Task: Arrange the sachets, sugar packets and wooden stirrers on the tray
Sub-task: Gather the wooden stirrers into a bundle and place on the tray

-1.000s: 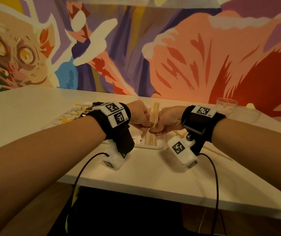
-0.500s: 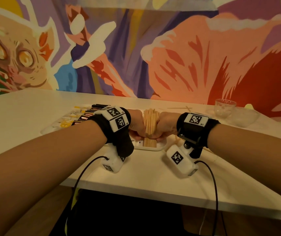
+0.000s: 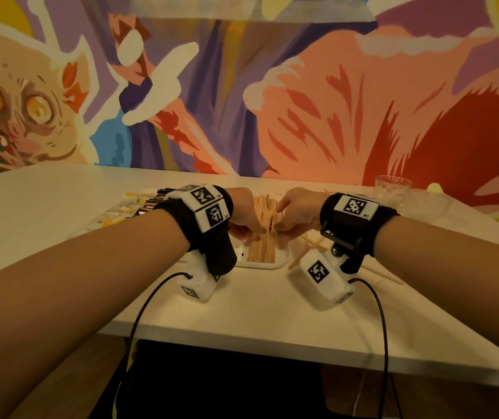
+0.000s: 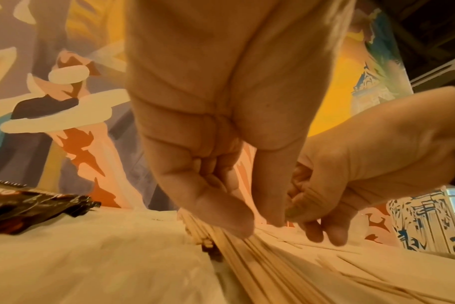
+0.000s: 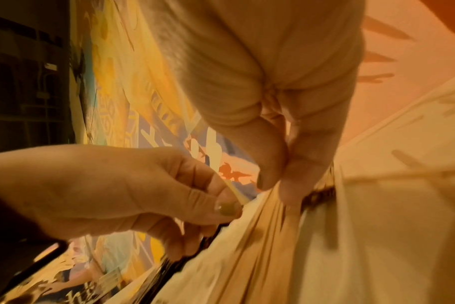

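Note:
A row of wooden stirrers (image 3: 262, 247) lies lengthwise in the right end of the white tray (image 3: 272, 265). My left hand (image 3: 259, 229) and right hand (image 3: 278, 228) meet over the middle of the row. In the right wrist view the left hand's fingers (image 5: 221, 197) pinch one thin stirrer (image 5: 236, 193). My right hand (image 5: 277, 189) pinches the top stirrers between thumb and forefinger. The left wrist view shows my left hand (image 4: 257, 228) with its fingertips down on the stirrers (image 4: 273, 267). Dark sachets (image 3: 151, 204) and yellow sugar packets (image 3: 121, 207) lie further left in the tray.
Loose stirrers (image 3: 378, 272) lie on the white table right of the tray, under my right wrist. A glass cup (image 3: 392, 186) and a clear bowl (image 3: 426, 204) stand at the back right. The painted wall runs close behind the table.
Half a second ago both fists squeezed the stirrer bundle from its two sides. Now the hands have eased apart and work the top of the row with their fingertips.

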The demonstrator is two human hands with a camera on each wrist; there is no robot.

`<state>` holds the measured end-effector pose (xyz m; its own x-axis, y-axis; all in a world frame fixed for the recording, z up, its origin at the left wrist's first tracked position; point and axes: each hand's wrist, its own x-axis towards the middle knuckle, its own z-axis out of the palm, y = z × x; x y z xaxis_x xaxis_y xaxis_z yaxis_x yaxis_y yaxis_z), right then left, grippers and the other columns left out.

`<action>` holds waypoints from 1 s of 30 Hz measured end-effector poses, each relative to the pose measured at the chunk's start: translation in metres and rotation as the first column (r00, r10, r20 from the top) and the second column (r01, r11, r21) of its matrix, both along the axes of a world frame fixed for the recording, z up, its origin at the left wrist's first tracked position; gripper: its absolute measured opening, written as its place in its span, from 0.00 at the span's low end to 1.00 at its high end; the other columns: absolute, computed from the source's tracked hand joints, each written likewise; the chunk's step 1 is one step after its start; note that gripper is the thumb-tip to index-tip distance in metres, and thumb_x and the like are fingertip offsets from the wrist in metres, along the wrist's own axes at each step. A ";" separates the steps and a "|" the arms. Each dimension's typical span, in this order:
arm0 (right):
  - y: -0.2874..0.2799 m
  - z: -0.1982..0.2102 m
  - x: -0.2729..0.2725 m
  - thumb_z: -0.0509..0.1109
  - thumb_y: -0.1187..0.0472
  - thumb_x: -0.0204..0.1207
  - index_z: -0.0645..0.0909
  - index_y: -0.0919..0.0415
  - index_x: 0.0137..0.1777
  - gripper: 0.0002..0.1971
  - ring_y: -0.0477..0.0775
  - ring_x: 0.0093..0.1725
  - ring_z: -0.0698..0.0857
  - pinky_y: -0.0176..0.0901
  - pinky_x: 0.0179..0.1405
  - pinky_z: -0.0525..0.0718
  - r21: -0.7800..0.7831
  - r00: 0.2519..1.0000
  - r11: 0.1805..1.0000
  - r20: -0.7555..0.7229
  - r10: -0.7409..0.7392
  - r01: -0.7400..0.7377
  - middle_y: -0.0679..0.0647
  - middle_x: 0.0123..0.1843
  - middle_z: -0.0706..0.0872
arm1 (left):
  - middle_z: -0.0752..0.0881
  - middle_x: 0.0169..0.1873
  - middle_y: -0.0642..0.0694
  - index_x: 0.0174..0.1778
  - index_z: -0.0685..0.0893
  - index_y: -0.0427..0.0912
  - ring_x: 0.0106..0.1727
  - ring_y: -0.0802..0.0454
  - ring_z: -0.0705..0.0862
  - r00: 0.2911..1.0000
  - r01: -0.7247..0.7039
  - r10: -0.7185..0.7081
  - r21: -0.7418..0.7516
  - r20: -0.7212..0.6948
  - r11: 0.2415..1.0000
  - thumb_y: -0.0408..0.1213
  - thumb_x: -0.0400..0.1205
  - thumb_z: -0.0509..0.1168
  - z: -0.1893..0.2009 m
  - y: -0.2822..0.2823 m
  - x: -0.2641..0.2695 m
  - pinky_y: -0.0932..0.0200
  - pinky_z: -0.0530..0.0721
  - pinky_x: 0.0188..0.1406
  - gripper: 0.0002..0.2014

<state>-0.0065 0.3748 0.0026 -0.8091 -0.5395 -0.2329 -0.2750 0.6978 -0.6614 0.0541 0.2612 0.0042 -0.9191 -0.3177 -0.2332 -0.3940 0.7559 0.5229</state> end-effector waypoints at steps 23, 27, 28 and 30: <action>0.095 -0.014 -0.047 0.71 0.58 0.76 0.84 0.72 0.57 0.17 0.51 0.33 0.82 0.34 0.32 0.82 0.657 0.974 0.751 -0.124 0.189 -0.062 0.57 0.36 0.83 | 0.78 0.30 0.48 0.53 0.85 0.35 0.32 0.51 0.75 0.908 0.389 -0.243 -0.468 0.342 0.794 0.42 0.79 0.70 -0.007 0.097 -0.046 0.60 0.74 0.33 0.14; 0.100 -0.008 -0.057 0.64 0.68 0.79 0.79 0.70 0.56 0.09 0.49 0.29 0.78 0.35 0.25 0.82 0.627 0.970 0.778 -0.169 0.175 -0.031 0.55 0.34 0.80 | 0.75 0.29 0.48 0.46 0.84 0.38 0.28 0.54 0.72 0.933 0.333 -0.222 -0.448 0.282 0.830 0.40 0.82 0.65 -0.001 0.099 -0.038 0.65 0.68 0.24 0.09; 0.102 -0.008 -0.060 0.60 0.69 0.81 0.77 0.69 0.57 0.08 0.51 0.28 0.77 0.38 0.23 0.81 0.606 0.973 0.795 -0.185 0.142 -0.001 0.56 0.33 0.77 | 0.76 0.29 0.48 0.45 0.82 0.40 0.27 0.54 0.71 0.943 0.310 -0.210 -0.458 0.257 0.833 0.41 0.82 0.64 0.001 0.096 -0.039 0.66 0.68 0.24 0.07; 0.102 -0.002 -0.055 0.55 0.69 0.82 0.73 0.67 0.46 0.06 0.52 0.26 0.73 0.40 0.19 0.75 0.566 0.975 0.821 -0.213 0.057 0.075 0.57 0.31 0.73 | 0.83 0.38 0.45 0.58 0.82 0.37 0.32 0.50 0.75 0.956 0.279 -0.205 -0.436 0.211 0.856 0.39 0.83 0.62 0.002 0.088 -0.042 0.64 0.71 0.28 0.12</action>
<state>-0.0613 0.4764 0.0005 -0.8780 -0.3574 -0.3185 -0.3529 0.9327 -0.0738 0.0121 0.3495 0.0058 -0.9460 -0.1945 -0.2592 -0.2130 0.9760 0.0453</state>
